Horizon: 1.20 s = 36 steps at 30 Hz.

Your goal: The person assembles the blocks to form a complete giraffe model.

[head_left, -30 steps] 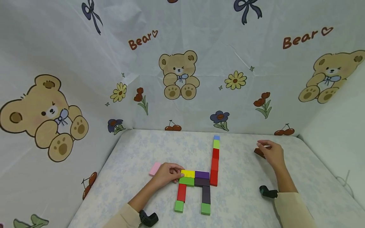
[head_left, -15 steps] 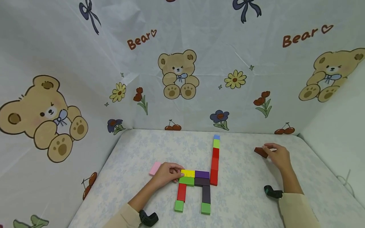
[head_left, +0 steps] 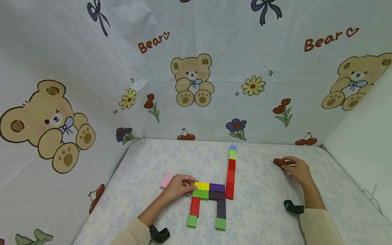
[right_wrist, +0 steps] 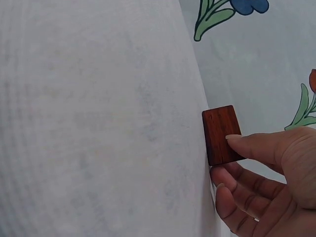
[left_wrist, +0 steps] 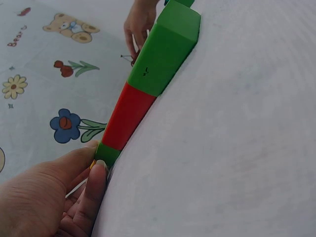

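Note:
Toward the left of the table, my left hand (head_left: 179,186) pinches the left end of a yellow block (head_left: 202,186) between thumb and fingers. That block lies against a green block (head_left: 200,195), with a purple block (head_left: 217,187) and a dark block (head_left: 217,195) to their right. In the left wrist view, a red block (left_wrist: 129,116) and a larger-looking green block (left_wrist: 168,49) run in line from my fingertips. Far over on the right, my right hand (head_left: 298,170) grips a brown wood-grained block (right_wrist: 220,134), thumb on its face and fingers below its edge.
Two legs of blocks, a red one (head_left: 195,207) and a dark one (head_left: 221,209), end in green blocks. A tall column of red blocks (head_left: 230,177) rises toward the back. Behind my left hand lies a pink block (head_left: 166,181). A bear-print curtain (head_left: 220,119) borders the table.
My right hand moved slightly right, then its fingers came down around the near end of the brown block. The left hand and the arranged blocks stay put.

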Tool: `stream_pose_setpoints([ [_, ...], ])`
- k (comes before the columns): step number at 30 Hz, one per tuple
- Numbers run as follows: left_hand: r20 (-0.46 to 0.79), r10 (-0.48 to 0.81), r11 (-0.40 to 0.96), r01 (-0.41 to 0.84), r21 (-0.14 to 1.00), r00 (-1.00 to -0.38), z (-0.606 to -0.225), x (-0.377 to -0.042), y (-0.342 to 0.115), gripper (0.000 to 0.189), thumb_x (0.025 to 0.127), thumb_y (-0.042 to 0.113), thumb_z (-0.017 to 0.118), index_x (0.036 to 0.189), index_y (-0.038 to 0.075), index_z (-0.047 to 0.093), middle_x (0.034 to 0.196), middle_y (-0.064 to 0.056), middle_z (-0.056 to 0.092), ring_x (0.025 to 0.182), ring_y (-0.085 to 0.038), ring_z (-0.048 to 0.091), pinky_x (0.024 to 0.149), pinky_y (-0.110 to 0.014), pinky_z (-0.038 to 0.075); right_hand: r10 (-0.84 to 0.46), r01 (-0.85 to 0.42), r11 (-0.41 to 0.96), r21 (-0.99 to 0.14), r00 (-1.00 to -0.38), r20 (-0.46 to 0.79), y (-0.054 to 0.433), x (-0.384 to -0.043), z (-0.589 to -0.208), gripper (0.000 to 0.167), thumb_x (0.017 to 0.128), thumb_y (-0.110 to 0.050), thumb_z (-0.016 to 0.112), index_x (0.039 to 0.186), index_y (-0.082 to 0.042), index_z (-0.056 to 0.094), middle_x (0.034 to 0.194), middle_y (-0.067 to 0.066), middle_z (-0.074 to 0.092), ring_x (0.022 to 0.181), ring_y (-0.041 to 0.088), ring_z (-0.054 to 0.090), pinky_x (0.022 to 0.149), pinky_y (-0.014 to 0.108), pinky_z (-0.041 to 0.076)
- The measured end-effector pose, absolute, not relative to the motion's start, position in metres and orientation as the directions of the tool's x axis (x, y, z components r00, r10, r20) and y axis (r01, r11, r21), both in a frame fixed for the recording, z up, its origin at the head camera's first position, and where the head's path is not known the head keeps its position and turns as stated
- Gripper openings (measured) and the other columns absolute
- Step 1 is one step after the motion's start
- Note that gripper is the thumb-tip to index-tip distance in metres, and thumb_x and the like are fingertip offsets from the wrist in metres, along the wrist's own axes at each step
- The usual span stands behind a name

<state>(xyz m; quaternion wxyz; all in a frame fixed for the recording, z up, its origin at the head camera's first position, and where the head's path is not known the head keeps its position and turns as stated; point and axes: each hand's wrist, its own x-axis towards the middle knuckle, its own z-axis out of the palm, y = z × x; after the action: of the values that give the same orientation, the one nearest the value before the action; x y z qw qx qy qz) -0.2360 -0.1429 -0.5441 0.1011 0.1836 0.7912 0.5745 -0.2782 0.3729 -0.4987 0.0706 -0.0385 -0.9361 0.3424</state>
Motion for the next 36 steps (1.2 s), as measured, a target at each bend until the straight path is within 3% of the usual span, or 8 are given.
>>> stream_pose_setpoints([
  [12, 0.048, 0.403, 0.285, 0.175, 0.942, -0.914, -0.5407, -0.2327, -0.1424, 0.025, 0.088, 0.026, 0.082, 0.11, 0.014, 0.078, 0.08, -0.002, 0.069, 0.06, -0.015, 0.065, 0.057, -0.031, 0.06, 0.115, 0.071, 0.781, -0.621, -0.993, 0.031, 0.3755, -0.28, -0.501, 0.052, 0.097, -0.019, 0.069, 0.136, 0.012, 0.052, 0.118, 0.038, 0.058, 0.081, 0.029, 0.067, 0.061, 0.032, 0.057],
  [16, 0.055, 0.412, 0.285, 0.186, 0.94, -0.909, -0.5404, -0.2325, -0.1424, 0.025, 0.089, 0.024, 0.081, 0.111, 0.011, 0.077, 0.079, -0.002, 0.069, 0.059, -0.013, 0.065, 0.056, -0.029, 0.059, 0.072, 0.035, 0.818, -0.575, -0.997, 0.042, 0.3759, -0.2805, -0.5013, 0.061, 0.096, -0.024, 0.072, 0.142, 0.008, 0.048, 0.116, 0.037, 0.061, 0.084, 0.034, 0.067, 0.066, 0.041, 0.057],
  [21, 0.057, 0.409, 0.284, 0.186, 0.941, -0.911, -0.5394, -0.2332, -0.1416, 0.025, 0.089, 0.024, 0.081, 0.109, 0.011, 0.078, 0.079, -0.004, 0.068, 0.06, -0.015, 0.064, 0.056, -0.028, 0.058, 0.038, -0.015, 0.847, -0.532, -0.995, 0.088, 0.3753, -0.2813, -0.5025, 0.058, 0.094, -0.025, 0.074, 0.139, 0.005, 0.054, 0.111, 0.034, 0.064, 0.098, 0.047, 0.062, 0.074, 0.054, 0.053],
  [36, 0.038, 0.404, 0.295, 0.169, 0.94, -0.914, -0.5372, -0.232, -0.1408, 0.023, 0.089, 0.025, 0.081, 0.11, 0.015, 0.078, 0.08, -0.002, 0.069, 0.061, -0.016, 0.065, 0.059, -0.031, 0.06, 0.025, -0.028, 0.829, -0.559, -0.996, 0.087, 0.3705, -0.2804, -0.5011, 0.051, 0.094, -0.022, 0.073, 0.132, 0.008, 0.057, 0.104, 0.03, 0.066, 0.083, 0.034, 0.065, 0.064, 0.039, 0.055],
])
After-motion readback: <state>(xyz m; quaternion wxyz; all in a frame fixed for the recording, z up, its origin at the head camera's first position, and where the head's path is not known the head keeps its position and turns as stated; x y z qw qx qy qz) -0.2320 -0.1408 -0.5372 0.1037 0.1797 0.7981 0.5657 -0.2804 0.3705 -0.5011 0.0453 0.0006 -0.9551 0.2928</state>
